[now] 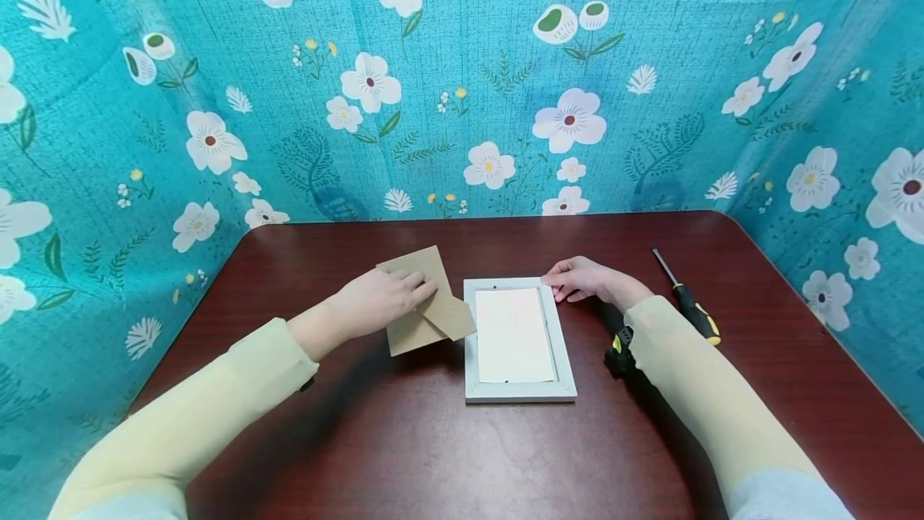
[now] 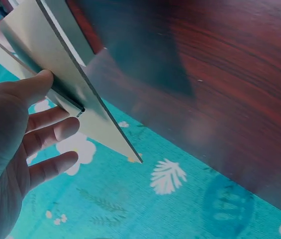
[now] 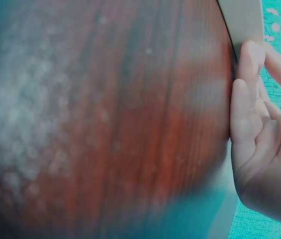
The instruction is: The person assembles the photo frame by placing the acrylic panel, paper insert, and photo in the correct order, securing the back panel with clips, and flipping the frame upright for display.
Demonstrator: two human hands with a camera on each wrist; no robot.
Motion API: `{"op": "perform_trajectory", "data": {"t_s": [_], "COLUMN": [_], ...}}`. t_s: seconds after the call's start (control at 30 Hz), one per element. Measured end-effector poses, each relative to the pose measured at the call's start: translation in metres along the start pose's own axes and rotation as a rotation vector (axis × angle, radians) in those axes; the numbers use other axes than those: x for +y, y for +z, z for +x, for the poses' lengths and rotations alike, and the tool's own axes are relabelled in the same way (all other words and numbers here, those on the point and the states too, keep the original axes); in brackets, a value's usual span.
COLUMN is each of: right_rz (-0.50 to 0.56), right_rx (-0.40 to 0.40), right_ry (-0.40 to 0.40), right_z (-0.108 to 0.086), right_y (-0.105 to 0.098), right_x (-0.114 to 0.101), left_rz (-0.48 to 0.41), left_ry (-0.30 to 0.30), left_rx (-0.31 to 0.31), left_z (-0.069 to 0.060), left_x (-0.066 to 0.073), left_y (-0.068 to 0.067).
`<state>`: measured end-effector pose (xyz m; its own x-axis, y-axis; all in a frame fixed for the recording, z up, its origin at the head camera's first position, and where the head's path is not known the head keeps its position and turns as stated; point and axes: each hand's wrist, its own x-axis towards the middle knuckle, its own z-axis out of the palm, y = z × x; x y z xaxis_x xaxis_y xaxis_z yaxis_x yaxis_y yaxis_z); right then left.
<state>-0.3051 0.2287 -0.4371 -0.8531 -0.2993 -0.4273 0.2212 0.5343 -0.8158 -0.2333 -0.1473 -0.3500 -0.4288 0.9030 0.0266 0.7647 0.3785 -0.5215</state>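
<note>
At a dark red table (image 1: 505,456) backed by a flowered curtain (image 1: 447,103), my left hand (image 1: 386,299) holds a brown board (image 1: 411,335) just left of a white frame (image 1: 520,393), while my right hand (image 1: 585,278) grips the frame's far right corner with fingers bent. The frame lies flat, white paper (image 1: 512,335) set inside its rim. From the board, a stand (image 1: 447,313) juts right, its tip crossing the frame's left rim as seen from my head; whether the two touch, I cannot tell. To the far right lies a screwdriver (image 1: 693,307), and nearer, partly hidden by my right sleeve (image 1: 707,400), a black-and-yellow tool (image 1: 617,353).

Seen from my left wrist, my thumb (image 2: 41,82) pinches the stand against fingers partly hidden behind it; the visible fingers curve loosely, with gaps between them. That view alone shows the small metal hinge (image 2: 83,110) near my fingertips and the board tilted up on its thin edge. From my right wrist, one fingertip (image 3: 252,52) rests against the frame's pale edge, the neighbouring finger close beside it; much of the table there is blurred. Only my head's view takes in the paper and both tools.
</note>
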Motion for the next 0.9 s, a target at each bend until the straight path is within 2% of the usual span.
{"op": "perform_trajectory", "data": {"t_s": [0.53, 0.77, 0.9], "right_rz": [-0.008, -0.019, -0.014], "right_rx": [-0.002, 0.000, 0.004], "right_ry": [0.005, -0.003, 0.000], "right_z": [0.001, 0.001, 0.001], "right_y": [0.000, 0.000, 0.001], "right_x": [0.001, 0.001, 0.001], "left_rz": [0.009, 0.014, 0.012], "left_ry": [0.073, 0.096, 0.115], "left_rx": [-0.037, 0.017, 0.013], "left_z": [0.035, 0.046, 0.055], "left_x": [0.014, 0.018, 0.021], "left_y": [-0.013, -0.014, -0.018]}}
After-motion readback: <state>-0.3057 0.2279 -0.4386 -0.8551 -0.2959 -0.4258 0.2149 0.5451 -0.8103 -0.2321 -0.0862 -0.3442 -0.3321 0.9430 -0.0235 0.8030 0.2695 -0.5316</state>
